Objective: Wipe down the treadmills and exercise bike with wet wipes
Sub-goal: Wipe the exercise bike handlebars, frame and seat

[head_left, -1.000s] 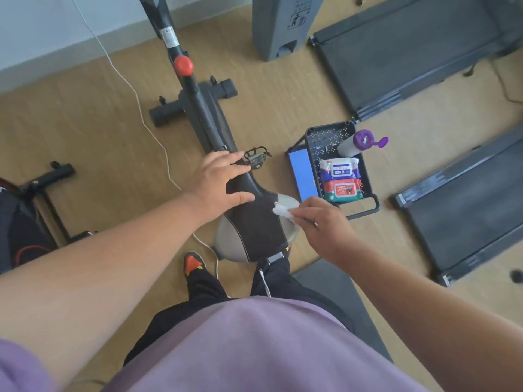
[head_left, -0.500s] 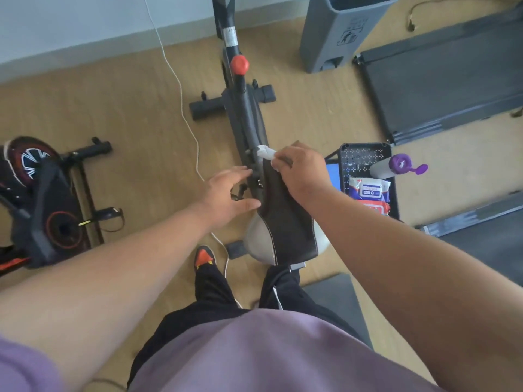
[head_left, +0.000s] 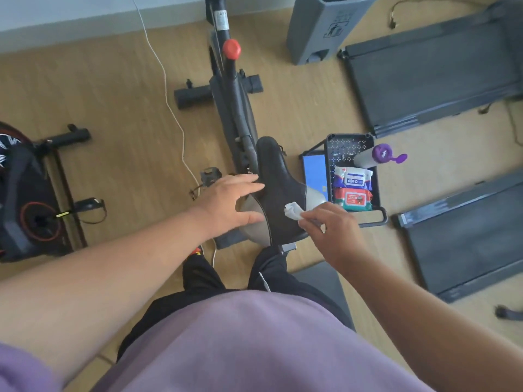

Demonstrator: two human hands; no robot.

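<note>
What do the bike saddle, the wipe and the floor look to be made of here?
Saddle: probably matte black synthetic leather with grey side panels; a stitched seam shows. Wipe, pinched in the right hand: soft white nonwoven, crumpled. Floor: light wood-look laminate or vinyl, faint grain.

Head view, steeply downward, close.

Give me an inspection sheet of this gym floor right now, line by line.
Surface: wooden floor, bare where visible.
Job's things: exercise bike with black-and-grey saddle; white wet wipe on the saddle; two treadmills to the right.
Clutter: black caddy holding two wipe packs and a purple-capped bottle.
Grippers: left hand rests open on the saddle's left side; right hand pinches the wipe.
Cables: white cord across the floor.
Surroundings: grey bin; second bike at left.
</note>
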